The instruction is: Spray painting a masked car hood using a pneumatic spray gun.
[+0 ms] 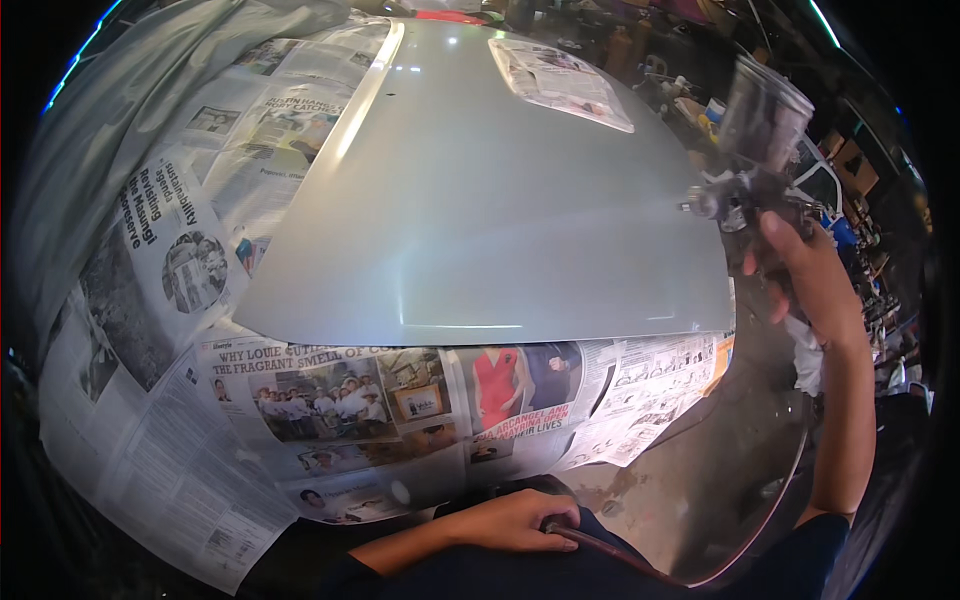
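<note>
My right hand [787, 262] is closed around the grip of a gravity-feed spray gun [739, 199], held at the right edge of a silver-grey car hood panel [480, 202]. The gun's cup [765, 112] is on top and its nozzle points left, over the panel. Low in the middle, my left hand [525, 517] grips a reddish air hose [615, 555], which curves away to the right and up behind my right forearm. Newspaper sheets [352, 420] lie along the panel's near and left sides. Another newspaper patch [562, 82] covers an area near the panel's upper right.
A grey cloth cover [112, 127] drapes over the far left. Beyond the panel, at the right, stand cluttered shop goods, among them a cardboard box [855, 166] and blue items. Concrete floor [660, 495] shows below right, with the hose hanging over it.
</note>
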Available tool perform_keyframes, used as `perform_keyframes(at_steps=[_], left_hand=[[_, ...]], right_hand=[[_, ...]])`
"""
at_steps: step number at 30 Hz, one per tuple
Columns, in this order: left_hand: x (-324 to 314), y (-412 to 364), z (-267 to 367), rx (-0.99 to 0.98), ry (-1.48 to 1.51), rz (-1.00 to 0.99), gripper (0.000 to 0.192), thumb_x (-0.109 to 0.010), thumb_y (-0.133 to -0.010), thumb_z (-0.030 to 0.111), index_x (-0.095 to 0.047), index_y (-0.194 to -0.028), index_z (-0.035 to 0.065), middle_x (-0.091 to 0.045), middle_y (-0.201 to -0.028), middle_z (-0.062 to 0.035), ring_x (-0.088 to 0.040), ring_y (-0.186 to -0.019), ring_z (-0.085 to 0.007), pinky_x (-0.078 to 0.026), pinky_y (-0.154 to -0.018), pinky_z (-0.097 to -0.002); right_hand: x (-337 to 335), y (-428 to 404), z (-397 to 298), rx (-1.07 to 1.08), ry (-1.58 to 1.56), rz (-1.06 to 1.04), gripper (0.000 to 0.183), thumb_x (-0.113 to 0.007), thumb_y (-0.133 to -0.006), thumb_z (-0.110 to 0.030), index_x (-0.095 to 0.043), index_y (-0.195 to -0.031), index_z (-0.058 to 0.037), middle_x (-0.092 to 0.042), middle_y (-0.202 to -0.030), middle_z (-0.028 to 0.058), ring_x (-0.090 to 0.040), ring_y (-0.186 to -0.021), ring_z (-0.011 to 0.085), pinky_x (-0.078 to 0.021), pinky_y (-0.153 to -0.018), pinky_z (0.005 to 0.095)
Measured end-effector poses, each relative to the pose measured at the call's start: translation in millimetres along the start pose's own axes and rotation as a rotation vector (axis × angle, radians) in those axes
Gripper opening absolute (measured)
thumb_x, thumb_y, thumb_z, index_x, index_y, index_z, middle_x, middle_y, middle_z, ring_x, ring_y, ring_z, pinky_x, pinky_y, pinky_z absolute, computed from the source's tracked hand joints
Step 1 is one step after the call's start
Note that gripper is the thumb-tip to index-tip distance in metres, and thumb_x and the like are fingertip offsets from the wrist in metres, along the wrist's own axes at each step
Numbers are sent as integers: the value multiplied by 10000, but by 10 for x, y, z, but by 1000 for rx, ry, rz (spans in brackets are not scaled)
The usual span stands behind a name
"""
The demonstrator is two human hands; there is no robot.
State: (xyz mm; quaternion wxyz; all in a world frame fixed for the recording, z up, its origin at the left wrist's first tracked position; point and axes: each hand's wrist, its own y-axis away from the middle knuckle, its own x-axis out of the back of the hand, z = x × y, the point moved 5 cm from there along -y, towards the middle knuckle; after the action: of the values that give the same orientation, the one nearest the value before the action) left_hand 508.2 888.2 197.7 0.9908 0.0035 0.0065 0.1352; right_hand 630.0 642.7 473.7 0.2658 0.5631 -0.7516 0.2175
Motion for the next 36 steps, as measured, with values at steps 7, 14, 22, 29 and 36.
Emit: perform_keyframes(at_steps=[7, 14, 22, 29, 36], left_hand=[[-98, 130, -66, 12, 28, -35, 321, -727, -910, 295, -614, -1091, 55, -643, -892, -57, -593, -791, -151, -470, -661, -309], [-146, 131, -104, -13, 24, -82, 344, -740, -896, 312, -619, -1098, 61, -645, -884, -64, -611, -788, -158, -478, -667, -304], [-283, -123, -228, 34, 23, -151, 336, -734, -899, 321, -622, -1081, 61, -640, -861, -72, -608, -763, -169, -477, -672, -310], [-646, -680, -277, 130, -28, -210, 338, -685, -917, 362, -603, -1048, 62, -650, -854, -122, -638, -765, -256, -480, -685, -369], [-1264, -1566, -1217, 430, -416, -215, 399, -600, -952, 453, -633, -1150, 109, -696, -1056, -158, -677, -977, -322, -509, -834, -415]], right_hand=[[-763, 431, -666, 102, -112, -301, 646, -658, -895, -561, -585, -1118, 41, -628, -797, 90, -580, -545, 123, -425, -388, 226], [-907, 602, -682, 171, -307, -378, 777, -642, -890, -596, -494, -1189, 106, -591, -877, 163, -653, -604, 231, -460, -342, 260], [-27, 612, 322, -164, -88, 24, 587, -611, -936, -529, -559, -1157, 13, -645, -785, 107, -498, -434, 97, -450, -417, 230], [1167, 815, 1624, -313, -95, 291, 516, -590, -955, -501, -561, -1035, 8, -636, -781, 100, -472, -429, 97, -475, -399, 267], [2298, 1581, 3014, -316, -119, 549, 436, -564, -983, -437, -595, -1097, -18, -672, -857, 97, -475, -425, 105, -405, -393, 248]])
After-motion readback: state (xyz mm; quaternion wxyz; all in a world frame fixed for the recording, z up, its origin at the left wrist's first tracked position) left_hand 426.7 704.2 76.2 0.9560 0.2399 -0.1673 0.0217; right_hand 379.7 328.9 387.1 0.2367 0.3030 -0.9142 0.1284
